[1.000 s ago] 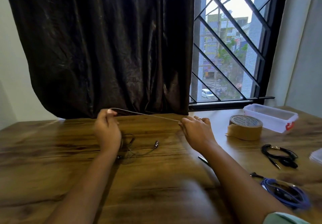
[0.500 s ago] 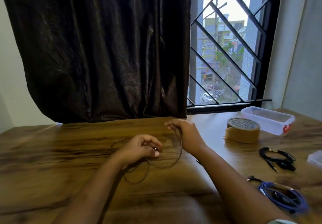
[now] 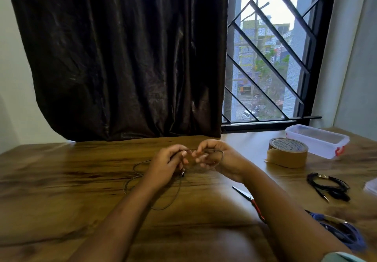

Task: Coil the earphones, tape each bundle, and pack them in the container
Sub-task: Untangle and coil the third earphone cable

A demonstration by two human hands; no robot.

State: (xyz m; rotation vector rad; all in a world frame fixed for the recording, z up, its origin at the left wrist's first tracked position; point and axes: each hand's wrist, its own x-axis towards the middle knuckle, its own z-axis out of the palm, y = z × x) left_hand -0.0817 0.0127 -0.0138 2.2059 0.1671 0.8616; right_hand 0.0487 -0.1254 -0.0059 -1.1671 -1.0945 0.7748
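A thin dark earphone cable [image 3: 140,162] lies partly on the wooden table [image 3: 61,180] in loose loops. My left hand [image 3: 166,163] pinches the cable near an earbud [image 3: 182,173] that hangs below the fingers. My right hand [image 3: 214,157] holds a small loop of the same cable wound round its curled fingers. The two hands are close together above the table's middle. A roll of brown tape [image 3: 287,152] stands to the right, and a clear plastic container [image 3: 317,143] sits behind it near the window.
Red-handled scissors [image 3: 250,200] lie beside my right forearm. A black coiled earphone set [image 3: 328,184] and a blue coiled cable [image 3: 344,233] lie at the right. A container lid [image 3: 372,187] shows at the right edge. A dark curtain hangs behind the table.
The cable was stretched taut between hands held apart; the hands have come together and the right hand now has a loop of cable round its fingers.
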